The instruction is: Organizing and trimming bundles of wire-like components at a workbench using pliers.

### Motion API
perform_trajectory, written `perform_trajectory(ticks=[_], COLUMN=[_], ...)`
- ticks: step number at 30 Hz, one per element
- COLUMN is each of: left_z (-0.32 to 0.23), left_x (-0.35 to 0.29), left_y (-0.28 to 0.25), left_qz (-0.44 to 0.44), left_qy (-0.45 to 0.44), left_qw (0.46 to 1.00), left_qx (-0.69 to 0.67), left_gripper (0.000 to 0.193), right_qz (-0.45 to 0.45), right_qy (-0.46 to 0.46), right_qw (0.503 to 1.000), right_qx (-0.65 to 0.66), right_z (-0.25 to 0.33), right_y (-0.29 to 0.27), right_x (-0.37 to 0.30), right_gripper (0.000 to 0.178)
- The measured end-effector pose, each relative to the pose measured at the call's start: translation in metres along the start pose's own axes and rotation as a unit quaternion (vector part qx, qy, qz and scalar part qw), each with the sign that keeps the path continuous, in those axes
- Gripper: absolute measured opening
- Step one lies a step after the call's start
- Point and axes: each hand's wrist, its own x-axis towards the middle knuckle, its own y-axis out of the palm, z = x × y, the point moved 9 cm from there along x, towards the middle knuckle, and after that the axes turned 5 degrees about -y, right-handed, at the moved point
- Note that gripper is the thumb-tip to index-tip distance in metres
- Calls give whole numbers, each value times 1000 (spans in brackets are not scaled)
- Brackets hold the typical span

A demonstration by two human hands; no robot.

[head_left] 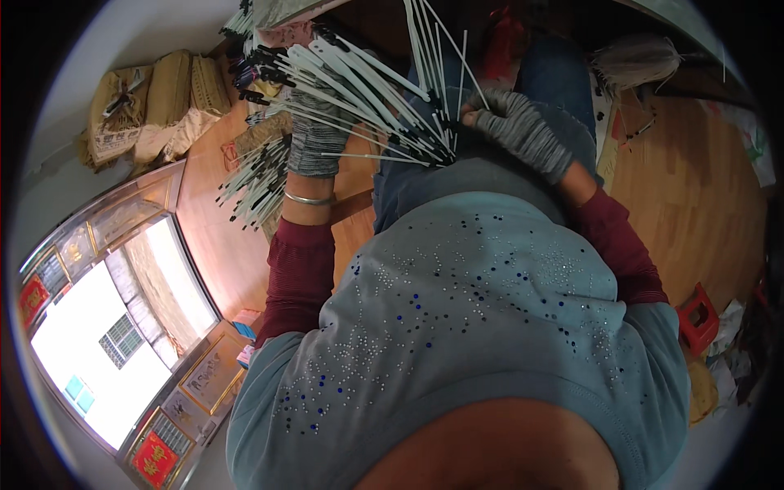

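Note:
My left hand (314, 139), in a grey knit glove with a silver bangle at the wrist, grips a fanned bundle of thin white sticks with black tips (359, 94). My right hand (518, 126), also in a grey glove, pinches the upper end of a few white sticks (437, 49) where the fan converges above my lap. More black-tipped white sticks (257, 175) lie in a heap just left of my left hand. My grey-blue sequinned top and dark red sleeves fill the lower middle of the view.
Tan sacks (151, 106) lie on the wooden floor (694, 196) at the upper left. A bright doorway with a metal frame (122, 327) is at the lower left. A red plastic stool (698, 314) and scattered litter sit at the right. A pale bundle (637, 61) lies at the upper right.

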Motion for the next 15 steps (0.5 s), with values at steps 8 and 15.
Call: perform_trajectory(ticks=[8,15], left_z=[70,66], left_x=[-4,-2], left_y=[51,55], left_qz=[43,93], left_qy=[-184,-217], left_qw=[947,924], left_qx=[-260,-302], left_gripper=[28,29], right_qz=[-81,-72], right_qy=[-26,-31], right_qw=[996,996], right_qx=[28,-29], right_z=[-21,-4], right_y=[8,19], right_x=[8,9], right_gripper=[21,20])
